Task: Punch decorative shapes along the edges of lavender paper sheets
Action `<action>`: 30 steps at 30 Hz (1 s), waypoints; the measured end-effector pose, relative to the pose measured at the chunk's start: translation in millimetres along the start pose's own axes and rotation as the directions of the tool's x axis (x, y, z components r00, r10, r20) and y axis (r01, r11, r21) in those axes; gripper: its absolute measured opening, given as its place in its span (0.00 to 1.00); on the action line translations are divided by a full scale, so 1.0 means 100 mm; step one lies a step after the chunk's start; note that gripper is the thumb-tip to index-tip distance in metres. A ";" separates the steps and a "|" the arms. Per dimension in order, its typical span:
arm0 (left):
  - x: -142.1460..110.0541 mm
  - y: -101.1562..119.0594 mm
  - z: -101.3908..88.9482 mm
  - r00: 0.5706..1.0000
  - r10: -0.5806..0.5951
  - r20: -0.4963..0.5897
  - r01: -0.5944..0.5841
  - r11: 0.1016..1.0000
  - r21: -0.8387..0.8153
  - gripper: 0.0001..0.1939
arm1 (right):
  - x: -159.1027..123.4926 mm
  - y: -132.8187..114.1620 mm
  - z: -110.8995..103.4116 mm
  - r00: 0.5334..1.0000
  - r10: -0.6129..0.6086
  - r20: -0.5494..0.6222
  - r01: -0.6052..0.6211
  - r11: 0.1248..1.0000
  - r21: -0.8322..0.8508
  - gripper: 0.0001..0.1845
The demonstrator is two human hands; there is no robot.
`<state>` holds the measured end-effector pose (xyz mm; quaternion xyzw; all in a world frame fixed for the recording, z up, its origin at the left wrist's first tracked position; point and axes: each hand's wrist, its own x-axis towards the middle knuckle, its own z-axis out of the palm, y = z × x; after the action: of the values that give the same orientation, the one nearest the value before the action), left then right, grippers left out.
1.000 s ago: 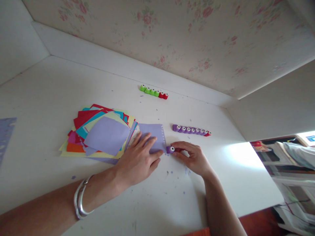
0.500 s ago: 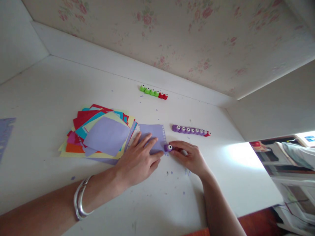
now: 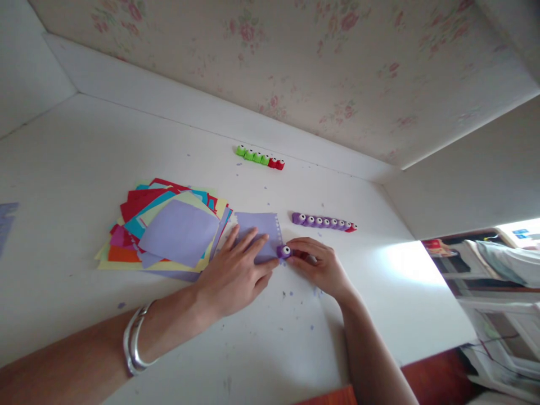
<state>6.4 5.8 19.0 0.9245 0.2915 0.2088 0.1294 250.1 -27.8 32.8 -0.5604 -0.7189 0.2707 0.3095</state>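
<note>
A flowered wall (image 3: pixel 274 62) leans over a white table (image 3: pixel 253 360) dotted with small paper bits (image 3: pixel 121 305); the left hand (image 3: pixel 236 273) lies palm down with its fingers fanned wide, grasping nothing but covering part of a purple paper (image 3: pixel 257 221); the right hand (image 3: pixel 317 263) is narrow, thumb and fingers pinched on a purple punch (image 3: pixel 283 251) just beside the left thumb.

Over the last second the purple punch has slid leftward, from just outside the paper to its notched right edge, while the left hand has stayed flat; that seems to bring punch and paper together for the work, the left hand likely acting as a weight.

Beyond the right hand stands a row of purple punches (image 3: pixel 323 221) with a red punch (image 3: pixel 352 227) at its far right end; farther off, beyond the left hand's fingertips, is a row of green and red punches (image 3: pixel 260 157); left of the left hand lies a pile of coloured papers (image 3: pixel 179 230).

The left hand hides the paper's near part; whether the paper's edge sits inside the punch is too small to tell; a purple sheet (image 3: pixel 6 225) far left is cut off, as is an orange thing (image 3: pixel 333 397) below the right hand; the clutter (image 3: pixel 498 264) far right is blurred.
</note>
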 end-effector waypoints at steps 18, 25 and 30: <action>-0.03 -0.01 0.00 1.000 -0.014 0.018 0.014 1.000 -0.004 0.15 | 0.03 -0.02 -0.05 0.991 0.135 -0.012 -0.132 0.984 0.118 0.14; -0.04 -0.02 0.05 1.000 -0.016 -0.005 0.016 1.000 -0.001 0.15 | 0.33 -0.17 -0.33 0.929 0.292 0.225 -0.281 0.956 -0.083 0.12; -0.04 -0.02 0.05 1.000 -0.009 -0.007 0.009 1.000 0.008 0.16 | 0.57 -0.35 -0.39 0.856 0.367 0.364 -0.263 0.915 -0.305 0.11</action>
<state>4.2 4.5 12.9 0.9229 0.2970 0.2104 0.1254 246.3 21.5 92.7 -0.6349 -0.6933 0.3396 0.0299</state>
